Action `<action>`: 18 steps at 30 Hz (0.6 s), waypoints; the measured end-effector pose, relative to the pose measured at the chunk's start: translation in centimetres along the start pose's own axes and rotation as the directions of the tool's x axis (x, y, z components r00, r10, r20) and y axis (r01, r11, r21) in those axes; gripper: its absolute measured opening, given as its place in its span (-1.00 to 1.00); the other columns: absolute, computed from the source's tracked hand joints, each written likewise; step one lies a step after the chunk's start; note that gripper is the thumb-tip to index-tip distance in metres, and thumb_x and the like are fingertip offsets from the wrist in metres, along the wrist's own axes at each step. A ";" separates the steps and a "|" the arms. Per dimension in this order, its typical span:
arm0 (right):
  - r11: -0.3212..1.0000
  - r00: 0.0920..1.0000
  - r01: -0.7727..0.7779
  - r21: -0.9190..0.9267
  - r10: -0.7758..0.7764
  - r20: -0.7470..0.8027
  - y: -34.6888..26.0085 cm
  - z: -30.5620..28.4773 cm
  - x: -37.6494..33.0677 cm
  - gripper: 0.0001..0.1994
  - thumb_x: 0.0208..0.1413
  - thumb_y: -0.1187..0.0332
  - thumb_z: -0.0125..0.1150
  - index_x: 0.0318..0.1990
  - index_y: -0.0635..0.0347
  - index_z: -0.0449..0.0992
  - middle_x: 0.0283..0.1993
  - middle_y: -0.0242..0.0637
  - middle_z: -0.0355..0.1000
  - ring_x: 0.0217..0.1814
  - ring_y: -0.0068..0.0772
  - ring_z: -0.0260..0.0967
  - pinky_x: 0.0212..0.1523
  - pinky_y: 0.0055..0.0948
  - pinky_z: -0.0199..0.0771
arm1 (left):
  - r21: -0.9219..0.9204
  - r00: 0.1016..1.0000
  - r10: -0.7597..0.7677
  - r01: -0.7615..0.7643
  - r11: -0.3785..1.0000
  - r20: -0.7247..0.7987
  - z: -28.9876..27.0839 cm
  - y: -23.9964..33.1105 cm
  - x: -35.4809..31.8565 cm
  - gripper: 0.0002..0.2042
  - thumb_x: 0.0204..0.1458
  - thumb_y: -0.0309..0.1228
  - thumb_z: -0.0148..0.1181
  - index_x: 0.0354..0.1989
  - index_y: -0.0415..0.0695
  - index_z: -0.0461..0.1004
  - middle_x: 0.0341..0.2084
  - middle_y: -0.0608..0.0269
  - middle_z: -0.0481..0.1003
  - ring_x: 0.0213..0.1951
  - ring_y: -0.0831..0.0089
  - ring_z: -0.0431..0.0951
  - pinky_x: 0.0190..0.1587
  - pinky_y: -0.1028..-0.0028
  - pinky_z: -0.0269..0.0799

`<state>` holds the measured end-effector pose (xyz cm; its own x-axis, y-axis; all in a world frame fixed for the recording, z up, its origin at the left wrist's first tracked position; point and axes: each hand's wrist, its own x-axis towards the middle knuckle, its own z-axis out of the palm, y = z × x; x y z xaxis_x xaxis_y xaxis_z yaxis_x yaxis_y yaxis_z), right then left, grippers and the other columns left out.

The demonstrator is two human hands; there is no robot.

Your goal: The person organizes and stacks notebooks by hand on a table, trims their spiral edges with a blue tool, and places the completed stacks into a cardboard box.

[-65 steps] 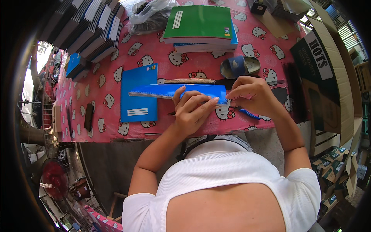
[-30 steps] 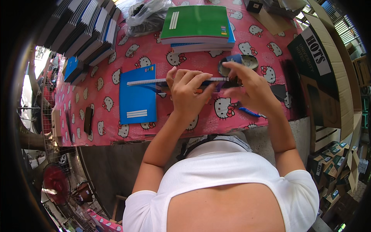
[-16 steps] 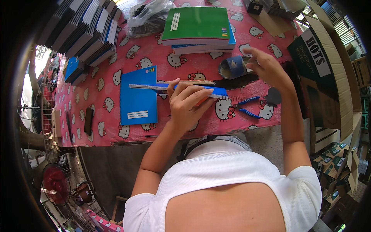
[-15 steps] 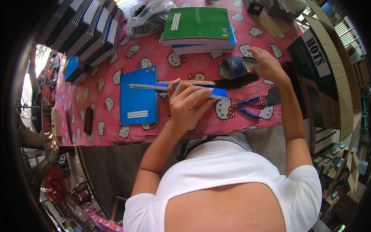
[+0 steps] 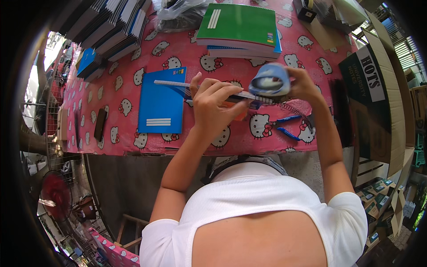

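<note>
My left hand [image 5: 215,100] is closed around a spiral notebook [image 5: 171,83], held nearly edge-on above the table. Wire coil [image 5: 291,107] trails from its right end. An orange patch [image 5: 240,115] shows under my left thumb; I cannot tell what it belongs to. My right hand [image 5: 304,84] grips a blue, rounded, hollow thing [image 5: 272,73] by its right side. Its open end faces me, right by the notebook's coil end; blur hides its exact kind. Pliers with blue handles [image 5: 288,119] lie open below the coil. A blue notebook [image 5: 160,102] lies flat, left of my left hand.
A green notebook [image 5: 238,22] tops a stack at the back. Many spiral notebooks [image 5: 111,31] are piled at the far left, beside a plastic bag [image 5: 182,15]. A cardboard box [image 5: 371,98] stands along the right. The pink patterned table [image 5: 120,142] ends just before me.
My right hand has lifted the blue hollow thing off the table and turned its open end toward me. The notebook in my left hand has tilted, its right end now beside that thing.
</note>
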<state>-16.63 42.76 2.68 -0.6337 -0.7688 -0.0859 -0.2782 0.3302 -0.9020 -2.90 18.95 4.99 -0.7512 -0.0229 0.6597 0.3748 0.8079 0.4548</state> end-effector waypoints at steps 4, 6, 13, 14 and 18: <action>0.870 0.783 0.493 -0.005 -0.446 -0.433 2.3 1.5 -0.1 -0.52 -0.26 0.45 0.38 -0.06 0.25 0.48 -0.17 -0.26 0.51 -0.16 -0.35 0.48 -0.09 -0.42 0.44 | -0.019 0.999 -0.020 0.021 1.000 0.046 0.4 0.6 0.9 -0.77 -0.39 -0.36 0.46 -0.48 -0.03 0.59 -0.51 0.42 0.57 -0.31 0.49 0.51 0.18 0.25 0.07; 0.939 0.974 0.096 -0.330 -0.156 -0.163 1.3 -0.2 1.8 -0.69 -0.04 0.40 0.30 -0.10 0.24 0.52 -0.29 -0.32 0.50 -0.29 -0.47 0.44 -0.19 -0.51 0.44 | -0.046 0.997 -0.065 0.067 0.997 0.031 -0.1 0.1 0.5 -0.75 -0.40 -0.34 0.45 -0.46 -0.03 0.57 -0.52 0.40 0.56 -0.35 0.46 0.50 0.14 0.28 0.10; 0.940 0.955 0.253 -0.230 -0.281 -0.098 -0.4 -0.2 2.7 -0.64 -0.32 0.61 0.25 -0.22 0.29 0.50 -0.33 -0.43 0.44 -0.22 -0.63 0.35 -0.18 -0.53 0.40 | 0.101 0.996 -0.075 0.069 0.992 0.051 -2.0 -0.8 0.8 -0.69 -0.38 -0.28 0.46 -0.41 -0.05 0.55 -0.30 0.29 0.53 -0.15 0.29 0.46 0.14 0.25 0.10; 0.926 0.981 0.102 -0.362 -0.155 -0.119 -0.7 -0.5 3.1 -0.64 -0.34 0.62 0.23 -0.24 0.30 0.49 -0.36 -0.46 0.41 -0.22 -0.64 0.33 -0.20 -0.54 0.39 | 0.103 0.996 -0.076 0.071 0.992 0.046 -2.5 -0.8 0.8 -0.69 -0.38 -0.28 0.46 -0.41 -0.05 0.55 -0.30 0.29 0.53 -0.15 0.29 0.46 0.14 0.25 0.10; 0.979 0.995 0.077 -0.191 -0.088 -0.049 -0.5 1.7 4.2 -0.67 -0.34 0.63 0.19 -0.26 0.30 0.48 -0.37 -0.40 0.41 -0.28 -0.61 0.36 -0.27 -0.49 0.40 | 0.187 0.989 -0.137 0.145 0.972 -0.055 -3.7 -1.0 1.2 -0.68 -0.37 -0.20 0.46 -0.42 -0.04 0.56 -0.29 0.33 0.52 -0.10 0.26 0.43 0.24 0.04 -0.14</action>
<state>-17.94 38.49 2.06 -0.6415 -0.7669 0.0147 -0.4589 0.3684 -0.8085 -2.14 15.96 7.53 -0.7647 -0.1656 0.6228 0.1538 0.8915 0.4260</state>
